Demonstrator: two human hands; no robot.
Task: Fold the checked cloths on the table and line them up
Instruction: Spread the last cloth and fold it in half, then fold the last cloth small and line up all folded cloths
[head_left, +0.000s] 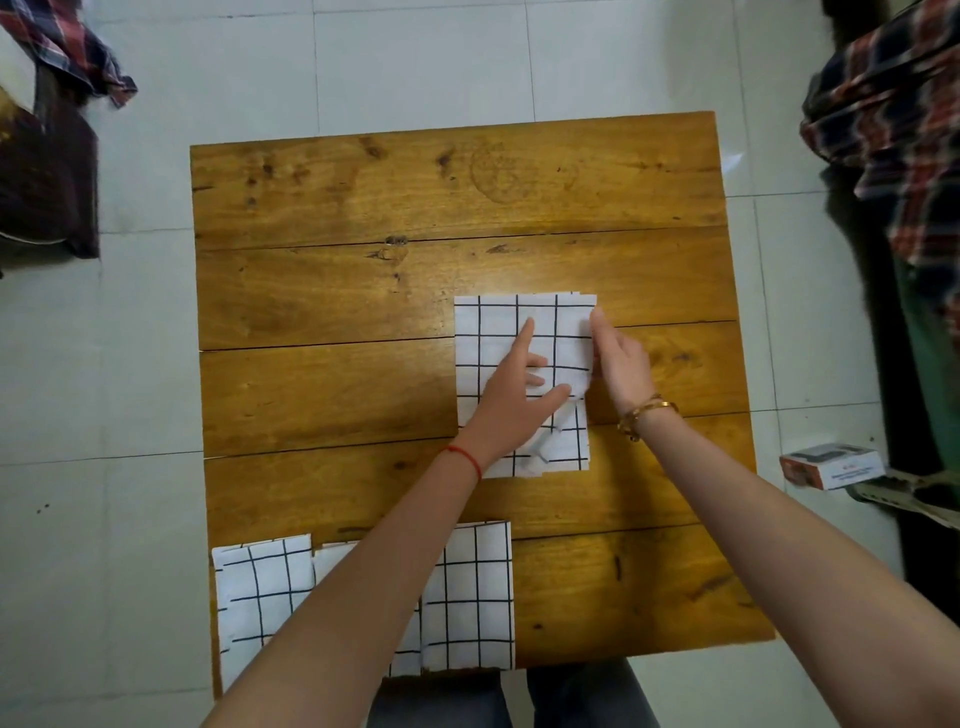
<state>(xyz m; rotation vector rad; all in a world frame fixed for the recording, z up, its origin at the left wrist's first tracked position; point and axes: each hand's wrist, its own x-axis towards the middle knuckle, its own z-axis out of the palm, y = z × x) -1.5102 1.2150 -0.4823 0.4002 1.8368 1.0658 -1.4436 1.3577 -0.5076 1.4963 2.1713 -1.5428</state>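
A folded white cloth with black checks (498, 332) lies right of the middle of the wooden table (332, 291). My left hand (519, 384) presses flat on it, index finger and thumb stretched out. My right hand (621, 364) is at the cloth's right edge and pinches that edge, its index finger lying along it. Three folded checked cloths sit side by side at the table's front left: one at the left (260, 592), a middle one (332, 561) mostly hidden under my left forearm, and one at the right (467, 597).
The table stands on a pale tiled floor (156, 364). A small box (831, 465) lies on the floor to the right. Plaid fabric hangs at the right (893, 104) and the top left (67, 47), above a dark bundle (47, 182).
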